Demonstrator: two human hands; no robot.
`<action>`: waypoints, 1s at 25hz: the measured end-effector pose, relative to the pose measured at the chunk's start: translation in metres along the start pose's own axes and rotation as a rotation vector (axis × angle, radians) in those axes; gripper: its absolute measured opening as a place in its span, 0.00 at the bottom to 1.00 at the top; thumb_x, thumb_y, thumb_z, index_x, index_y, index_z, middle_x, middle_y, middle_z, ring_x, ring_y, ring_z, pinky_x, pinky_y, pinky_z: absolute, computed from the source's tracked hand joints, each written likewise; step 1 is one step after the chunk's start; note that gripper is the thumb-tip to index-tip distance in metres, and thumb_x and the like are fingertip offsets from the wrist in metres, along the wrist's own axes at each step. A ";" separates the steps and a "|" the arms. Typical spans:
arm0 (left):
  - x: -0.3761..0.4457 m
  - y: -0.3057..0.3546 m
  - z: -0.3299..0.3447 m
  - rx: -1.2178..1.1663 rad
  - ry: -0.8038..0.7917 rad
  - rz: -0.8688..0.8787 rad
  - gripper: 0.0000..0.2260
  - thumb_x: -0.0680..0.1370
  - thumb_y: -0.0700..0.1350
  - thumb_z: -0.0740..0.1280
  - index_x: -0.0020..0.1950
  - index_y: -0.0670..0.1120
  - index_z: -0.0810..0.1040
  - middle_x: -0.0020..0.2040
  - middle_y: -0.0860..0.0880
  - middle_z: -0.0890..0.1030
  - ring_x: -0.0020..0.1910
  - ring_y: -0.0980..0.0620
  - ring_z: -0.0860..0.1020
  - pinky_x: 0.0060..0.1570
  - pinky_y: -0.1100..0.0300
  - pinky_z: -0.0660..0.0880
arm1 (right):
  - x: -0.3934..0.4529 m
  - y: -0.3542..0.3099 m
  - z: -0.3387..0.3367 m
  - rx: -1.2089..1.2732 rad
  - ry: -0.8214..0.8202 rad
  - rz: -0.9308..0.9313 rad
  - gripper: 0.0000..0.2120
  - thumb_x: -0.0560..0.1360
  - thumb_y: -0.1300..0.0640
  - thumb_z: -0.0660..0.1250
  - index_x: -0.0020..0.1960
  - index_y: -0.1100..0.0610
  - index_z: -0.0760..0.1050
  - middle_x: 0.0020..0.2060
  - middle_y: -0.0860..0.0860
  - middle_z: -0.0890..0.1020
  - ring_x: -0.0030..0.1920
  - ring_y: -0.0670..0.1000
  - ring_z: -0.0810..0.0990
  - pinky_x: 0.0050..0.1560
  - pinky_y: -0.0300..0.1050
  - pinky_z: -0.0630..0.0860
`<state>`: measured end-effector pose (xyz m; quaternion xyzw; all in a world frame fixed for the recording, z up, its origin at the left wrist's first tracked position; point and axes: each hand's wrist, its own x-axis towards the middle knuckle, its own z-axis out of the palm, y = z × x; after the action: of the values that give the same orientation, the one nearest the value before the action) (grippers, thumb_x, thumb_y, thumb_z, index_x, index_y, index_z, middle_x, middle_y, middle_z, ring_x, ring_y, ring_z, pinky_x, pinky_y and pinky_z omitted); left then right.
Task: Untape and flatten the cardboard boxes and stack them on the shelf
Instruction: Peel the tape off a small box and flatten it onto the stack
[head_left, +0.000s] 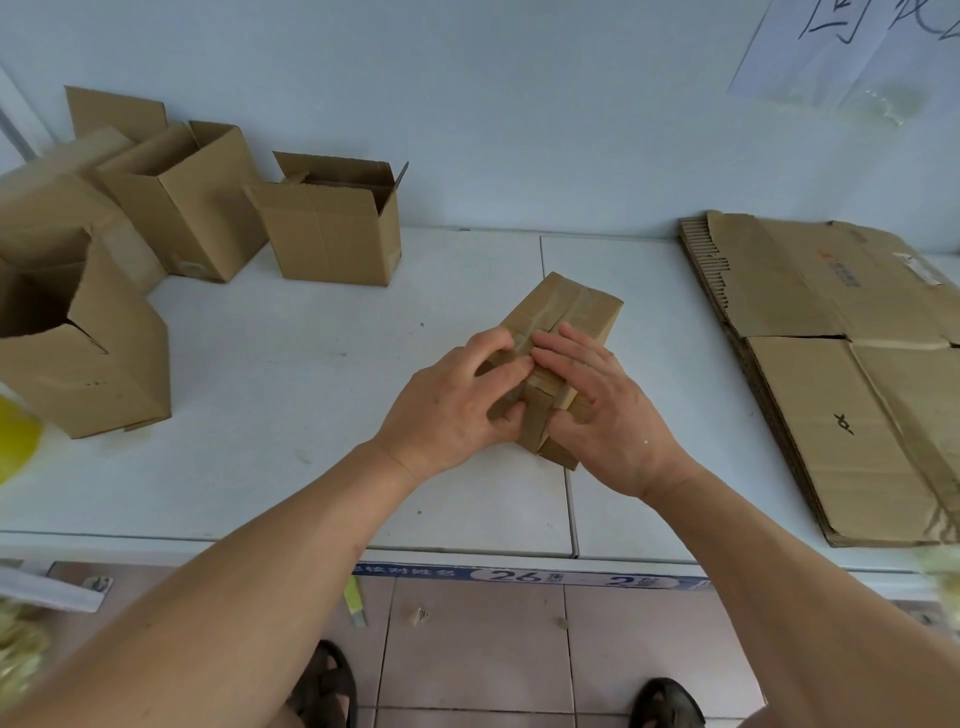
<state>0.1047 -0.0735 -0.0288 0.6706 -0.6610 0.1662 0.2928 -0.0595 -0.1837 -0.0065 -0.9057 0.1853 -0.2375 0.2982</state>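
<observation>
Both hands work on one small taped box (558, 358), which lies on the white shelf (322, 395) in front of me. My left hand (452, 405) grips the near end, thumb below and fingers curled over the top, and the tips pick at the tape seam (545, 332). My right hand (602, 410) lies on the other side with fingers nearly straight, pressing the top, and its thumb is under the edge.

I judge the box is empty and light, so it will slide if I do not hold it down. The cardboard is stiff but dents easily; the tape looks smooth and hard to catch. Best hold is at the seam end.

Open boxes (332, 228) stand at the left, and the flattened stack (831, 374) lies at the right.
</observation>
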 end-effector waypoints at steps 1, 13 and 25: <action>0.000 0.000 -0.001 -0.004 0.007 0.005 0.16 0.74 0.49 0.63 0.62 0.50 0.70 0.61 0.48 0.69 0.43 0.45 0.78 0.28 0.51 0.78 | 0.000 0.000 0.000 -0.003 0.000 0.000 0.27 0.71 0.67 0.69 0.70 0.57 0.72 0.68 0.39 0.68 0.74 0.38 0.57 0.74 0.33 0.53; -0.002 0.002 -0.001 0.011 -0.004 -0.012 0.18 0.73 0.52 0.64 0.62 0.50 0.71 0.62 0.49 0.69 0.44 0.46 0.78 0.28 0.54 0.77 | 0.000 -0.001 0.000 0.019 -0.009 0.029 0.27 0.72 0.66 0.69 0.71 0.55 0.72 0.67 0.33 0.65 0.72 0.30 0.53 0.74 0.31 0.51; -0.008 -0.005 -0.003 -0.030 -0.020 0.043 0.20 0.78 0.54 0.63 0.68 0.50 0.68 0.65 0.47 0.68 0.51 0.48 0.78 0.34 0.53 0.80 | 0.000 -0.004 -0.003 0.035 -0.031 0.050 0.28 0.72 0.67 0.67 0.71 0.54 0.71 0.67 0.34 0.65 0.72 0.31 0.53 0.74 0.32 0.51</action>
<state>0.1092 -0.0661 -0.0322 0.6533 -0.6806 0.1558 0.2928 -0.0607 -0.1820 -0.0021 -0.8990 0.1991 -0.2191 0.3226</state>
